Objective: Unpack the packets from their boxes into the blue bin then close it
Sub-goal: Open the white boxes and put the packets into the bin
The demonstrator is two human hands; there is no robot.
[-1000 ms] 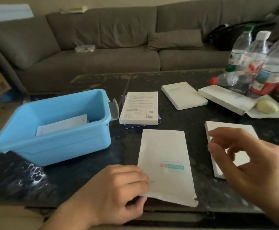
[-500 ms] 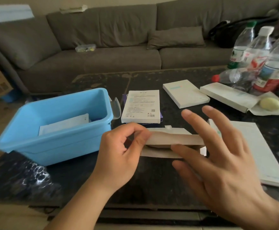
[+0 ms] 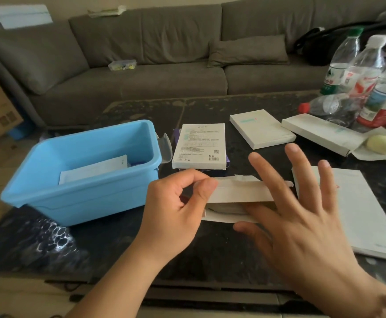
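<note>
A dark bench [image 3: 123, 239] stands before a grey sofa [image 3: 141, 65], with the blue bin [image 3: 81, 180] on its left part. The left hand [image 3: 176, 210] pinches an open white box [image 3: 238, 196] above the bench; the right hand [image 3: 302, 226] spreads straight fingers, one poking into it.

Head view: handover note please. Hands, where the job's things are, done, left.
Left hand pinches the flap of the opened box, held above the table.
Right hand open, fingers spread, index finger reaching into the box mouth.
Blue bin stands left, uncovered, one packet inside.
Done: one packet binned, this box opened.
Left: pull this packet, bin it, empty the other boxes, close the bin.
</note>
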